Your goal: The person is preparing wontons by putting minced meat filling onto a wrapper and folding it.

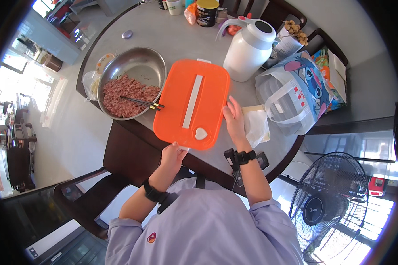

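Observation:
Before me lies a plastic food box with an orange lid (207,96), which has a white strip and a white heart-shaped knob (201,133) on it. My left hand (172,157) pinches the white clip (183,148) at the box's near edge. At the right edge, my right hand (233,121) has its thumb against the lid's side, the other fingers stretched out; how firmly it holds is not clear. Left of the box, a stainless steel bowl (149,61) contains minced meat (122,94). Black chopsticks (142,102) rest in the meat, their ends reaching the lid's left edge.
A white vacuum jug (247,51) stands behind the box. To the right are a paper napkin (256,124) and a cartoon-printed bag (292,92). A wooden chair (126,149) abuts the table's near left edge; a floor fan (330,205) stands at right.

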`<state>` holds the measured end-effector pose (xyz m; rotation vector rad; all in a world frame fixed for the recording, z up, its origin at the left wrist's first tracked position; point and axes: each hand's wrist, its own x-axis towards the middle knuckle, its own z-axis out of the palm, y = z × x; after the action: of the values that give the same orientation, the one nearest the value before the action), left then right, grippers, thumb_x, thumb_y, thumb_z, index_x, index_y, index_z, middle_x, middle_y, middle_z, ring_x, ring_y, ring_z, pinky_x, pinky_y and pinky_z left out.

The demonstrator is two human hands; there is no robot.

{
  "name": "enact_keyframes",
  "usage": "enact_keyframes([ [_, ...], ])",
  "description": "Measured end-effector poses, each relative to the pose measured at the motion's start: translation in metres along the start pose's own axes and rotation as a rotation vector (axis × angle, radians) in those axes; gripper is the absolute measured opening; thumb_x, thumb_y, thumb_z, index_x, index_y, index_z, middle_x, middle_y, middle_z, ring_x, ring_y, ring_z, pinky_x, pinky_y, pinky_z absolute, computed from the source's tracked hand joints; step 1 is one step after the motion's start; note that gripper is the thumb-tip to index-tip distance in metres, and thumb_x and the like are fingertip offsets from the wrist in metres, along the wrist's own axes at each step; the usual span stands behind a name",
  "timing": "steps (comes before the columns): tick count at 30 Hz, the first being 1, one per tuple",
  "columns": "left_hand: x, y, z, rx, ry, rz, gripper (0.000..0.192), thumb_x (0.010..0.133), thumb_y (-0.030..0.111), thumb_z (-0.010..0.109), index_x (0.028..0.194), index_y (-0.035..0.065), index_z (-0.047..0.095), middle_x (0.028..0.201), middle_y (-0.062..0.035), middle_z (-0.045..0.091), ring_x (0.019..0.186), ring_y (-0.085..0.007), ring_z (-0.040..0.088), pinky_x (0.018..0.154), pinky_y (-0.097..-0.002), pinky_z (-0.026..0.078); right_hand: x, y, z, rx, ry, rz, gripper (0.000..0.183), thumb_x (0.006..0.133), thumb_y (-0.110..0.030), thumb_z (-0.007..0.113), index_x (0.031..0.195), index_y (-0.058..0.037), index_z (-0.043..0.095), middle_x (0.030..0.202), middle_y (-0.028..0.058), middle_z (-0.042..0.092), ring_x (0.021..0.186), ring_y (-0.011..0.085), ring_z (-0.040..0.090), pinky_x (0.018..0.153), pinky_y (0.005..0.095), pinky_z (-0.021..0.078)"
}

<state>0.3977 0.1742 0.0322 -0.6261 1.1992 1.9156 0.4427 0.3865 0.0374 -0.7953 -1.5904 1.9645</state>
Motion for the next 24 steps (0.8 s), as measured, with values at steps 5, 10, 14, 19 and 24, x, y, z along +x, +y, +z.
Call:
enact_keyframes([
  [5, 0.028, 0.002, 0.043, -0.006, -0.001, -0.001, 0.026, 0.092, 0.012, 0.035, 0.110, -0.0053, 0.041, 0.110, -0.0136, 0.049, 0.101, -0.0257, 0.052, 0.087, -0.0369, 0.043, -0.008, -0.013, 0.000, -0.169, 0.045, -0.037, 0.047, 0.088, -0.018, 0.049, 0.128, 0.0008, 0.032, 0.127, 0.0233, 0.038, 0.118, 0.0239, 0.040, 0.097, 0.0316, 0.0314],
  [10, 0.045, 0.000, 0.069, -0.031, -0.038, 0.012, 0.026, 0.092, 0.014, 0.035, 0.112, -0.0028, 0.041, 0.110, -0.0111, 0.049, 0.100, -0.0215, 0.052, 0.086, -0.0330, 0.043, -0.021, -0.038, -0.013, -0.356, 0.166, -0.054, 0.036, 0.087, -0.017, 0.050, 0.119, -0.0015, 0.043, 0.110, 0.0145, 0.051, 0.095, 0.0165, 0.054, 0.080, 0.0257, 0.0428],
  [14, 0.066, 0.009, 0.085, 0.037, 0.019, 0.041, 0.027, 0.092, 0.015, 0.035, 0.113, -0.0010, 0.041, 0.110, -0.0106, 0.049, 0.096, -0.0192, 0.053, 0.084, -0.0311, 0.045, -0.017, -0.037, -0.024, -0.337, 0.217, -0.075, 0.032, 0.087, -0.017, 0.051, 0.115, -0.0024, 0.047, 0.101, 0.0101, 0.054, 0.081, 0.0115, 0.056, 0.070, 0.0227, 0.0442],
  [19, 0.093, 0.020, 0.109, 0.028, 0.062, 0.081, 0.024, 0.093, 0.016, 0.034, 0.108, 0.0002, 0.043, 0.104, -0.0083, 0.051, 0.089, -0.0177, 0.054, 0.083, -0.0334, 0.045, -0.014, -0.042, -0.024, -0.453, 0.367, -0.057, 0.030, 0.082, -0.018, 0.053, 0.108, -0.0022, 0.053, 0.094, 0.0123, 0.059, 0.075, 0.0187, 0.058, 0.067, 0.0276, 0.0457],
  [24, 0.127, 0.031, 0.129, 0.011, 0.084, 0.152, 0.023, 0.091, 0.019, 0.041, 0.101, -0.0002, 0.048, 0.094, -0.0087, 0.054, 0.081, -0.0175, 0.056, 0.076, -0.0323, 0.049, -0.005, -0.053, -0.044, -0.726, 0.493, -0.116, 0.030, 0.078, -0.018, 0.056, 0.103, -0.0019, 0.055, 0.092, 0.0130, 0.059, 0.074, 0.0222, 0.059, 0.067, 0.0298, 0.0461],
])
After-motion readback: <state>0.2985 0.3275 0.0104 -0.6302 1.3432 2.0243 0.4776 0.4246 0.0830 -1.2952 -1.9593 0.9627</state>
